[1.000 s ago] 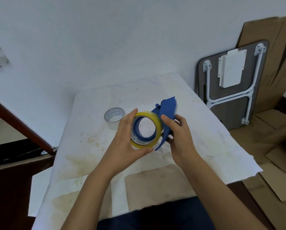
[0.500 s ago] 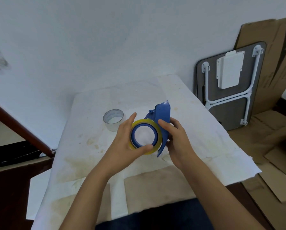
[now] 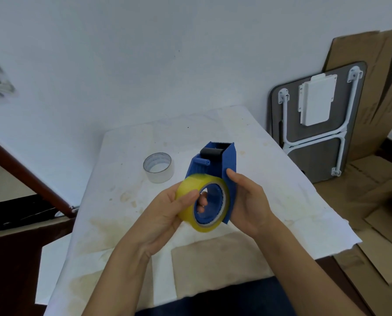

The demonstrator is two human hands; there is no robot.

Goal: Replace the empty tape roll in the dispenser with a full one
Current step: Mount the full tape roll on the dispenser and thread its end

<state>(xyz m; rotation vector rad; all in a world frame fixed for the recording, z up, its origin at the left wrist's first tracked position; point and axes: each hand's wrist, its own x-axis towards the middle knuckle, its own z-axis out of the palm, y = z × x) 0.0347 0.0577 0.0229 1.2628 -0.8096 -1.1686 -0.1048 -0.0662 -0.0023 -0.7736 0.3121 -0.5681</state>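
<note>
Held above the bench [image 3: 270,190], just this side of the empty roll [image 3: 158,167]: blue dispenser [image 3: 222,165] clamped in right hand [image 3: 247,201] for steadiness, full yellow roll [image 3: 202,201] gripped by left hand [image 3: 167,210], seemingly seating on the hub.

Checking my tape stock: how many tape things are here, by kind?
Full yellow tape roll, held in hands on the dispenser: 1
Empty tape core, on the table: 1
Blue dispenser: 1
Total: 3
</note>
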